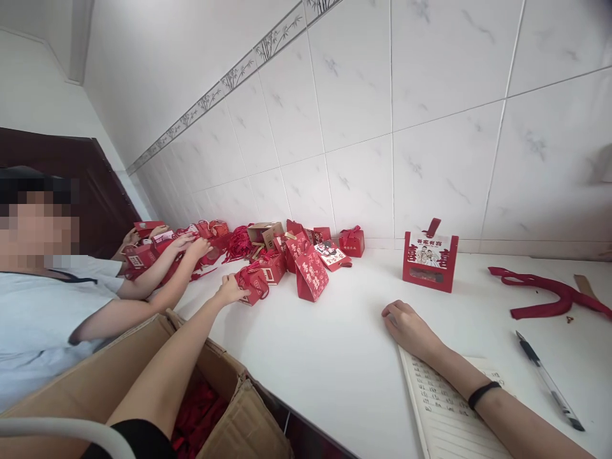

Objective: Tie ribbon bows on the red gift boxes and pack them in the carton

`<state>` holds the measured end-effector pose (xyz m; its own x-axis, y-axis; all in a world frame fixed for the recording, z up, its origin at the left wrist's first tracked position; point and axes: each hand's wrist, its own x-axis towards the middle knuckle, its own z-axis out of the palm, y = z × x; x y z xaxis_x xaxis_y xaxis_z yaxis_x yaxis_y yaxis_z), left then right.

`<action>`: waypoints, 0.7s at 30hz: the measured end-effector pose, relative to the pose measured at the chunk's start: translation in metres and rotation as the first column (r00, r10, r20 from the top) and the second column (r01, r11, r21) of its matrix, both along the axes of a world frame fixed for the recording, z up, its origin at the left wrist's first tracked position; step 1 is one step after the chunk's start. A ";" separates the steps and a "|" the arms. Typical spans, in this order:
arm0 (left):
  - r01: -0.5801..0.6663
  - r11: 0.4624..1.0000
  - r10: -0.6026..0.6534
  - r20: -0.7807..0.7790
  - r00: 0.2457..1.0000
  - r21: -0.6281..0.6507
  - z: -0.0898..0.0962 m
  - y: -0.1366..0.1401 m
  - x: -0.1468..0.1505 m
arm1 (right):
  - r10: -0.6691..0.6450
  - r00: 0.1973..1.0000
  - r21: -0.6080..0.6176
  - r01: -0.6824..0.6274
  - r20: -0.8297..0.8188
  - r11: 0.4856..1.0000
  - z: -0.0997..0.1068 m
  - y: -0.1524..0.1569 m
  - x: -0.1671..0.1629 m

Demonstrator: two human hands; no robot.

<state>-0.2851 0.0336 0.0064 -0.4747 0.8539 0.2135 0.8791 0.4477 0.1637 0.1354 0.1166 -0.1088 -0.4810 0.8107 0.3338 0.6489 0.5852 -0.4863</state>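
My left hand (231, 291) reaches out over the white table and has its fingers closed on a small red gift box (253, 287) with a red cord handle. Just beyond it stand other red gift boxes, among them a tall one with a slanted top (312, 275) and white lettering. My right hand (408, 326) rests on the table with loosely bent fingers and nothing visible in it. Under that wrist lies a lined notebook (459, 433) with handwriting. Behind the right hand, a red box with a window and a ribbon loop (429, 261) stands upright.
An open cardboard box (258, 421) with red material inside stands below my left arm. At left, a person (43, 319) handles red boxes. A pen (549, 381) and red ribbon (540, 310) lie at right. A tiled wall (358, 178) backs the table.
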 end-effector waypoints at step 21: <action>0.875 0.482 -0.875 0.015 0.483 -0.041 0.002 -0.081 0.219 | 0.107 0.727 -0.448 -0.524 -0.678 0.725 0.045 -0.085 0.008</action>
